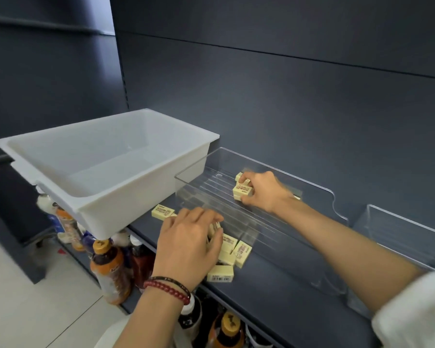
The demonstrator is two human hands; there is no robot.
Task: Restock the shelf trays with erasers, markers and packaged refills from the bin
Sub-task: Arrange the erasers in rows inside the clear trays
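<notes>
Cream erasers (242, 192) sit pinched in the right hand (265, 193) inside the clear tray (209, 189); left hand (189, 247) grips loose erasers (241, 253) beneath it.

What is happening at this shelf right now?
A person is stocking small yellow erasers. The right hand holds a few erasers inside the clear tray, toward its back. The left hand grips more from a loose pile on the shelf in front of the tray. The white bin stands just to the left.
</notes>
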